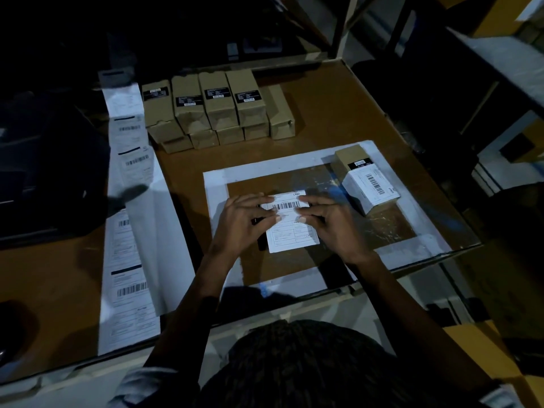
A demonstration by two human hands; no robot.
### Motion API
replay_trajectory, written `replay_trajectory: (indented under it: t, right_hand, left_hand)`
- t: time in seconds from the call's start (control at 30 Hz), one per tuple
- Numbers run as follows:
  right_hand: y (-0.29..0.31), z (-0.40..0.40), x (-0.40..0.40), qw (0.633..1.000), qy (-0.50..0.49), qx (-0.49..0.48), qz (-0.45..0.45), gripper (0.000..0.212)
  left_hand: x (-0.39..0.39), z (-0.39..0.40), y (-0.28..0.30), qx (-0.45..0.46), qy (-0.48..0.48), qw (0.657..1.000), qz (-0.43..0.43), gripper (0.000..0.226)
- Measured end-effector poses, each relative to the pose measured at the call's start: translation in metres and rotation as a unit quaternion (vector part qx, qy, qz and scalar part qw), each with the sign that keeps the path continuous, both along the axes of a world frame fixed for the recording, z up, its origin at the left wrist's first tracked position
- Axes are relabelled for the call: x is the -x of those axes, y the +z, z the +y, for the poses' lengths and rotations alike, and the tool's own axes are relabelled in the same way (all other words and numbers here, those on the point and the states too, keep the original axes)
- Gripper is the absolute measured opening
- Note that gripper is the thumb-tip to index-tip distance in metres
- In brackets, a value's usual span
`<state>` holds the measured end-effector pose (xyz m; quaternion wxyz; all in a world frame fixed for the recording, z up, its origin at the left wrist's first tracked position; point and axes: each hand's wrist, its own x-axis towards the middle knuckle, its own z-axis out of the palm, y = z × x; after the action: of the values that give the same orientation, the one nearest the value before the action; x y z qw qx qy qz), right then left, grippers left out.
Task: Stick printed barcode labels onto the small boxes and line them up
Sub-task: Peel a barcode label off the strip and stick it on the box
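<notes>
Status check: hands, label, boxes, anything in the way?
Left hand and right hand press label flat. One labelled box at right. Stack waiting behind. Nothing blocking.

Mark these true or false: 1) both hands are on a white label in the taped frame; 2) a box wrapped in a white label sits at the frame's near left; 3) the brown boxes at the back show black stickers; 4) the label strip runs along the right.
1) Both hands, left hand and right hand, press the white printed barcode label. True.
2) False. The white-labelled small box sits at the far right of the white taped frame.
3) The brown cardboard boxes carry black stickers. True.
4) False. The long white label strip runs along the left.
</notes>
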<state>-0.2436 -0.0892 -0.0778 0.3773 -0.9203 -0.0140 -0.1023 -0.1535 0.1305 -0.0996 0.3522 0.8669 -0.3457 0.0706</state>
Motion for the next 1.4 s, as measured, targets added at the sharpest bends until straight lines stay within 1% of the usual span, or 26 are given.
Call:
replay_trajectory:
  t: [0.07,0.13,0.23,0.3,0.4,0.43,0.5,0.53,0.57,0.67,0.77,0.8,0.87,0.9,0.97,1.0,1.03,1.07,1.13,1.17,1.2,1.27,1.33,1.4]
  right_hand:
    - [0.004,0.0,-0.005,1.0,-0.004,-0.023,0.014,0.026]
    - [0.009,0.002,-0.013,0.999,-0.008,-0.041,0.032,0.026]
    - [0.017,0.004,-0.024,0.996,-0.005,-0.049,0.067,0.028]
    - [0.021,0.002,-0.029,0.995,0.011,-0.038,0.089,0.029]
    - [0.029,-0.003,-0.036,0.994,0.049,-0.005,0.097,0.027]
    - [0.032,-0.004,-0.038,0.994,0.053,0.003,0.094,0.027]
    - [0.037,-0.005,-0.041,0.995,0.05,0.005,0.091,0.027]
    - [0.039,-0.005,-0.041,0.995,0.048,-0.003,0.091,0.027]
    - [0.041,-0.006,-0.042,0.995,0.045,-0.017,0.092,0.028]
    - [0.042,-0.011,-0.045,0.994,0.03,-0.058,0.083,0.029]
    - [0.037,-0.021,-0.045,0.99,0.015,-0.116,0.079,0.031]
    - [0.034,-0.024,-0.043,0.987,0.016,-0.142,0.078,0.033]
    - [0.031,-0.028,-0.039,0.979,0.034,-0.188,0.078,0.039]
    - [0.03,-0.029,-0.036,0.973,0.047,-0.209,0.085,0.046]
    - [0.03,-0.028,-0.034,0.964,0.055,-0.234,0.113,0.067]
    - [0.029,-0.028,-0.036,0.963,0.046,-0.235,0.127,0.077]
    - [0.028,-0.026,-0.038,0.963,0.031,-0.232,0.137,0.083]
    - [0.029,-0.024,-0.041,0.964,0.018,-0.225,0.139,0.085]
    - [0.029,-0.021,-0.048,0.974,-0.002,-0.186,0.128,0.078]
    - [0.027,-0.021,-0.051,0.979,-0.007,-0.162,0.12,0.073]
    - [0.026,-0.022,-0.055,0.983,-0.008,-0.144,0.116,0.067]
    - [0.028,-0.022,-0.062,0.983,-0.006,-0.137,0.122,0.059]
    - [0.032,-0.021,-0.068,0.98,-0.009,-0.14,0.139,0.053]
    - [0.037,-0.022,-0.074,0.981,0.005,-0.112,0.157,0.05]
  left_hand:
    - [-0.004,-0.001,0.003,0.008,-0.003,1.0,0.002,0.023]
    - [-0.009,-0.001,0.008,0.01,-0.015,1.0,0.022,0.023]
    - [-0.019,0.0,0.014,-0.007,-0.036,0.999,0.029,0.02]
    - [-0.025,-0.003,0.019,-0.031,-0.027,0.999,0.03,0.026]
    - [-0.03,-0.008,0.026,-0.055,-0.006,0.998,0.016,0.049]
    - [-0.031,-0.009,0.028,-0.055,-0.002,0.998,0.009,0.054]
    - [-0.033,-0.009,0.034,-0.05,0.006,0.999,0.008,0.049]
    - [-0.035,-0.01,0.036,-0.054,0.009,0.998,0.016,0.045]
    - [-0.038,-0.011,0.039,-0.064,0.013,0.998,0.026,0.046]
    - [-0.051,-0.015,0.049,-0.105,0.027,0.993,0.044,0.065]
    - [-0.07,-0.019,0.056,-0.113,-0.003,0.992,0.053,0.069]
    - [-0.076,-0.02,0.057,-0.109,-0.009,0.992,0.055,0.069]
    - [-0.087,-0.022,0.056,-0.107,0.01,0.993,0.054,0.067]
    - [-0.093,-0.024,0.055,-0.105,0.024,0.993,0.048,0.066]
    - [-0.099,-0.026,0.051,-0.085,0.043,0.995,0.038,0.061]
    - [-0.1,-0.026,0.051,-0.061,0.042,0.996,0.051,0.058]
    - [-0.099,-0.026,0.052,-0.023,0.032,0.996,0.081,0.055]
    - [-0.097,-0.026,0.054,0.019,0.019,0.992,0.121,0.055]
    - [-0.088,-0.025,0.061,0.072,-0.012,0.98,0.184,0.047]
    - [-0.082,-0.024,0.066,0.073,-0.024,0.975,0.206,0.043]
    - [-0.077,-0.022,0.07,0.055,-0.037,0.973,0.22,0.044]
    - [-0.068,-0.015,0.075,-0.006,-0.057,0.973,0.224,0.059]
    - [-0.063,-0.009,0.076,-0.04,-0.064,0.97,0.231,0.074]
    - [-0.062,-0.007,0.072,-0.076,-0.064,0.976,0.195,0.084]
